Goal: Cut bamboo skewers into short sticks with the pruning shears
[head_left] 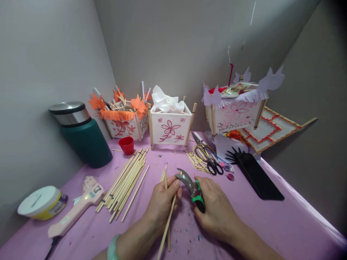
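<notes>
My left hand (164,196), with a pale green bangle on its wrist, is closed on a few thin wooden sticks (168,220). One stick slants down toward the front of the table, and its upper tip lies by the cutter blades. Closed around green-and-black handles, my right hand (214,204) holds pruning shears (191,186). Their curved blades are parted near my left fingertips. A bundle of wooden sticks (130,180) lies on the pink table (217,234) to the left, and short cut pieces (196,162) are heaped behind my right hand.
At the left stand a teal bottle (86,142), a white-lidded tub (43,202), a pink glue gun (78,207) and a red cup (126,145). Decorated boxes (170,130) line the back. Scissors (214,167) and a black phone (257,175) lie to the right.
</notes>
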`<action>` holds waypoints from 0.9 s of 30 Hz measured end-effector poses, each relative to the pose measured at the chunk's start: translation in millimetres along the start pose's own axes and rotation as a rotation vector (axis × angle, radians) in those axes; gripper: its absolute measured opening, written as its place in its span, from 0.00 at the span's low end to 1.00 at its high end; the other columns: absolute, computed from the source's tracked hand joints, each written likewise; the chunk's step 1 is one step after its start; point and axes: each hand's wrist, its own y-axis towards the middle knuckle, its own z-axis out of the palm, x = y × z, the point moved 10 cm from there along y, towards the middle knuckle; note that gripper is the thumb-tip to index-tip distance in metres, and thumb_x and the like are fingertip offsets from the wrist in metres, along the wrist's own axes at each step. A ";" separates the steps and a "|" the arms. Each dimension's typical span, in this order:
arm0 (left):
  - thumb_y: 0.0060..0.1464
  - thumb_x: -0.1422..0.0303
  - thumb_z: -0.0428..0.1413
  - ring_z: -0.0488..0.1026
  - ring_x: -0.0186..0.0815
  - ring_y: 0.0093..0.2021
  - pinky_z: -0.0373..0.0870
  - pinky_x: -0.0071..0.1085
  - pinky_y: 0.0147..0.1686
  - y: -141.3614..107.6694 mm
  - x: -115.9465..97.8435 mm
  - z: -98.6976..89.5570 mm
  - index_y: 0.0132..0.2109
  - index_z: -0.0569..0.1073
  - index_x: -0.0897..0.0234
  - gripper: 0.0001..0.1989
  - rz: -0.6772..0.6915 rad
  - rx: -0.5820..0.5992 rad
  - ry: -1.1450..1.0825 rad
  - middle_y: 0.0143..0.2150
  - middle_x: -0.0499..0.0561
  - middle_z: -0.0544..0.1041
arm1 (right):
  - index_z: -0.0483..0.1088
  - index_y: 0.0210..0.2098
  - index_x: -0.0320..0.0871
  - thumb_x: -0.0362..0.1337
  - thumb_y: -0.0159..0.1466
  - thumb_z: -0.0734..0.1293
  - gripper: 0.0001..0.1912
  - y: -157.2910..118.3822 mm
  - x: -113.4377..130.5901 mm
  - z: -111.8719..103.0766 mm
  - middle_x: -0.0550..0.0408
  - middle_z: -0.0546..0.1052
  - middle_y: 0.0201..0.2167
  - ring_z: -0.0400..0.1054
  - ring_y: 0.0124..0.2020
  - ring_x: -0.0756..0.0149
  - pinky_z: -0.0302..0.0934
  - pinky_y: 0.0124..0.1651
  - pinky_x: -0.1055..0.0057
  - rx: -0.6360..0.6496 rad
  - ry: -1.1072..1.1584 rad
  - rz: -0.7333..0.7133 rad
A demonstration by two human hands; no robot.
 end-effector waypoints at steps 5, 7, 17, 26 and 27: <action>0.51 0.59 0.62 0.51 0.22 0.15 0.44 0.25 0.17 -1.2 -2.7 1.0 0.28 0.69 0.65 0.15 0.025 0.002 0.039 0.17 0.40 0.61 | 0.63 0.40 0.43 0.29 0.51 0.63 0.17 -0.1 0.2 -1.1 0.47 0.72 0.37 0.66 0.39 0.55 0.62 0.43 0.60 0.022 0.018 0.030; 0.51 0.59 0.62 0.50 0.22 0.15 0.43 0.25 0.17 -2.2 -3.1 -0.5 0.27 0.70 0.65 0.15 0.023 -0.016 0.050 0.17 0.40 0.60 | 0.62 0.38 0.44 0.29 0.51 0.63 0.15 -0.2 -0.1 -2.1 0.50 0.72 0.35 0.66 0.37 0.57 0.60 0.39 0.64 0.009 0.025 0.024; 0.49 0.58 0.63 0.51 0.22 0.15 0.45 0.24 0.16 -3.0 -6.3 -0.1 0.35 0.74 0.66 0.15 0.012 -0.021 0.029 0.18 0.39 0.63 | 0.63 0.43 0.42 0.30 0.52 0.63 0.18 0.9 -2.4 -1.2 0.46 0.73 0.39 0.67 0.41 0.54 0.62 0.44 0.60 -0.004 0.026 0.013; 0.49 0.57 0.63 0.51 0.22 0.15 0.44 0.24 0.17 -3.3 -7.0 1.3 0.25 0.69 0.65 0.18 0.028 -0.021 0.045 0.16 0.40 0.60 | 0.62 0.45 0.42 0.29 0.51 0.63 0.21 -1.4 -0.7 0.7 0.44 0.71 0.42 0.65 0.44 0.52 0.61 0.47 0.56 0.016 0.031 0.031; 0.49 0.57 0.63 0.50 0.22 0.15 0.44 0.25 0.17 -3.0 -6.8 0.9 0.25 0.69 0.65 0.18 0.034 -0.020 0.048 0.16 0.40 0.60 | 0.62 0.43 0.42 0.29 0.51 0.63 0.18 -1.4 -1.2 0.5 0.45 0.71 0.40 0.65 0.42 0.53 0.61 0.45 0.57 0.016 0.036 0.035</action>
